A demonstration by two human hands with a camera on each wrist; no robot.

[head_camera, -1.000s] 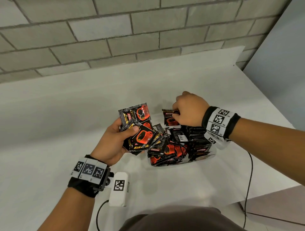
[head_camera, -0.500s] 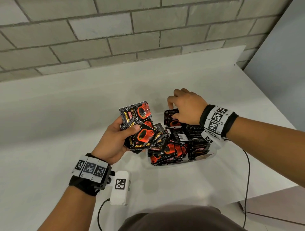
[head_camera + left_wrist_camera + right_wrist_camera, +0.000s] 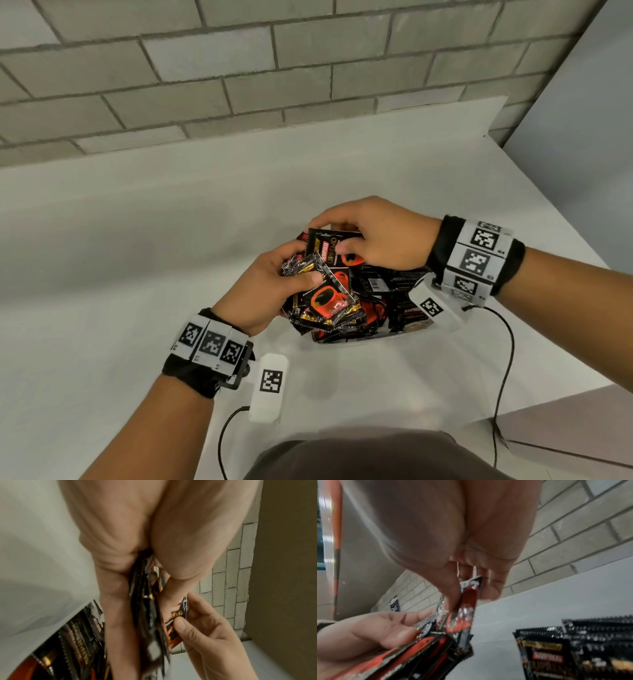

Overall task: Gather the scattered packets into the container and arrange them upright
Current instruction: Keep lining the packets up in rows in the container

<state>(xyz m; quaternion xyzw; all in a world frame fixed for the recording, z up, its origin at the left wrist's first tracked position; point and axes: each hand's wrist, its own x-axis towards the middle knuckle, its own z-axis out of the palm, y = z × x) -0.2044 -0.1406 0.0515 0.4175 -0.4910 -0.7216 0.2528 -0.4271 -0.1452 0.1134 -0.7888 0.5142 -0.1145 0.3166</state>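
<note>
Head view: your left hand (image 3: 263, 287) grips a fanned stack (image 3: 323, 298) of black-and-red packets, thumb pressed across the top one, just above the left end of the container (image 3: 394, 334) – a low clear tub on the white table (image 3: 137, 240), crammed w/ more packets (image 3: 387, 284), some on edge, some lying loose. Your right hand (image 3: 373, 236) pinches a single packet (image 3: 330, 250) by its top edge, thumb on the printed face, and holds it against the far side of the stack, so both hands meet over the tub. Left wrist view: stack (image 3: 147, 615) seen edge-on, clamped between your fingers and thumb; right hand (image 3: 211, 632) sits at lower right w/ thumb on the packet (image 3: 176, 615) face, and the tub's packets (image 3: 77, 635) show at lower left. Right wrist view: thumb and fingers (image 3: 489, 588) nip the packet (image 3: 467, 608) upright – left hand (image 3: 359, 639) below it holds the stack (image 3: 423, 649), and the tub's packets (image 3: 573, 649) stand on edge at lower right.
</note>
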